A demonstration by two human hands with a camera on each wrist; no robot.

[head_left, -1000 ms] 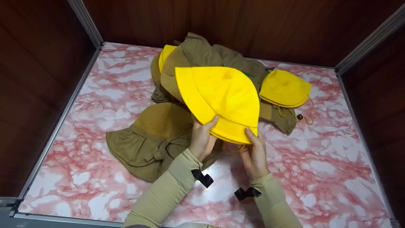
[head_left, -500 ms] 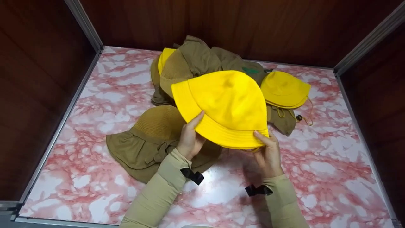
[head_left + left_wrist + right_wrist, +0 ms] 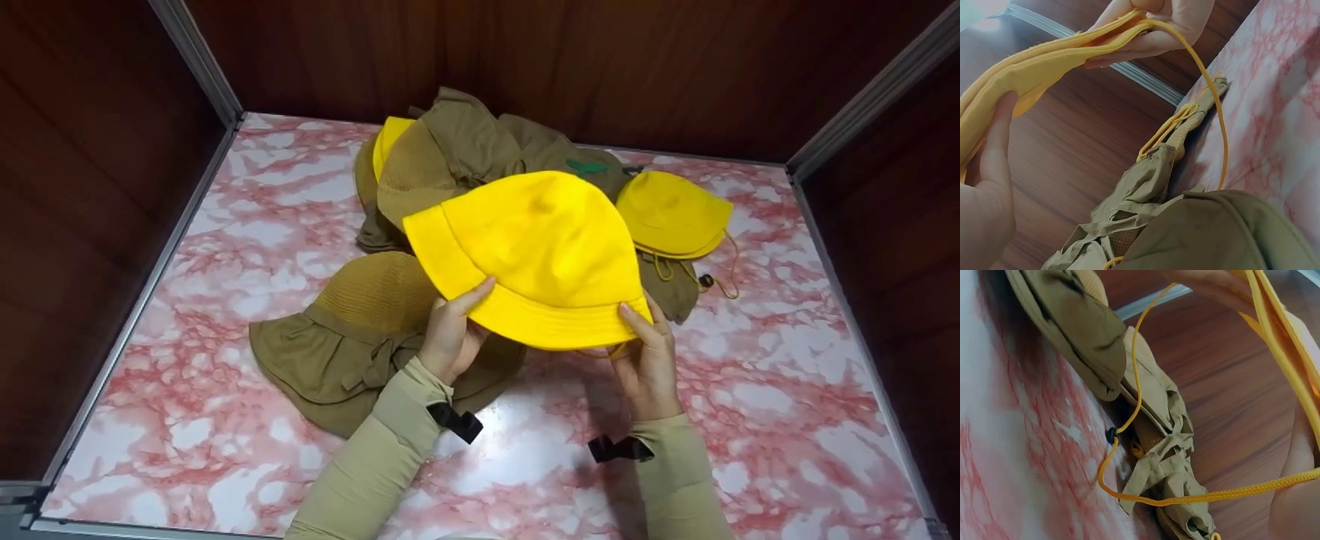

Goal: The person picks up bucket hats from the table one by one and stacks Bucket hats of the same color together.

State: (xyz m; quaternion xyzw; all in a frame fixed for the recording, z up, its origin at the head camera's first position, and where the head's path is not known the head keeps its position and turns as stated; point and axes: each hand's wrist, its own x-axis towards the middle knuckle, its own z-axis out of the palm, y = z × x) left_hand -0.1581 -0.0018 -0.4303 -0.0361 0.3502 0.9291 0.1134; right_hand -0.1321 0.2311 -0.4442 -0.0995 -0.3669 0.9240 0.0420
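Observation:
Both hands hold a yellow bucket hat (image 3: pixel 540 247) up above the table, its crown facing away and its two brim layers lying flat together. My left hand (image 3: pixel 454 330) pinches the brim at its lower left, thumb on top. At the lower right corner my right hand (image 3: pixel 649 360) pinches the brim the same way. From the hat a yellow cord (image 3: pixel 1230 494) with a black toggle (image 3: pixel 1112 435) hangs down in the right wrist view. Below the left hand lies a brown sun hat (image 3: pixel 360 322) with a neck flap and a bow.
Several brown hats (image 3: pixel 472 135) are heaped at the back, with a yellow brim (image 3: pixel 390 139) among them. Another yellow hat (image 3: pixel 671 214) lies on the heap's right end, its cord trailing. Dark wood-look panels (image 3: pixel 525 67) enclose the pink marbled table (image 3: pixel 780 420).
The yellow hat has tilted so its brim lies more level. My hands have spread apart along the brim, the right hand moving right and the left hand slightly left.

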